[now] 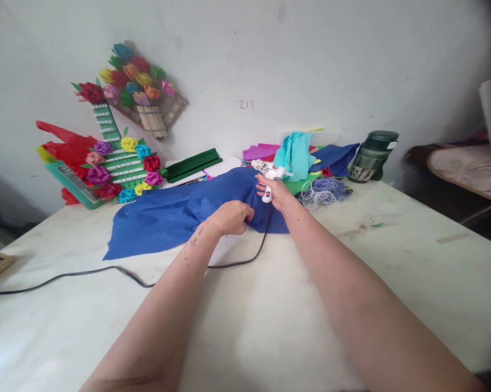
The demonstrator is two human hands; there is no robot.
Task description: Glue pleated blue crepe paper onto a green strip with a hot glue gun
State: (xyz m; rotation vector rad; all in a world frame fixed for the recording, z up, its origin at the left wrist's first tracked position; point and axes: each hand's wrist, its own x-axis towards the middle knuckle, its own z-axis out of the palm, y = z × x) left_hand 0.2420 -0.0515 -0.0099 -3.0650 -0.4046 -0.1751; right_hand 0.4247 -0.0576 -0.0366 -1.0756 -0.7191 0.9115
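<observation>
My right hand (277, 193) is closed around a white glue gun (270, 177) with a red switch on its handle. The gun is above the far right part of a large sheet of blue crepe paper (159, 218), which lies wrinkled across the table. A black cord (245, 262) runs from the gun's handle to the left. At the sheet's near edge, my left hand (234, 216) has its fingers curled down with the paper pinched between them. The exact grip of the fingertips is partly hidden. Something white shows just beneath that hand.
Paper-flower decorations (125, 163) stand against the wall at the back left. Coloured crepe paper (294, 155) is piled at the back, with a tangle of yarn (325, 191) and a dark green bottle (374, 155) to the right. Green strips (194, 165) lie behind the blue sheet.
</observation>
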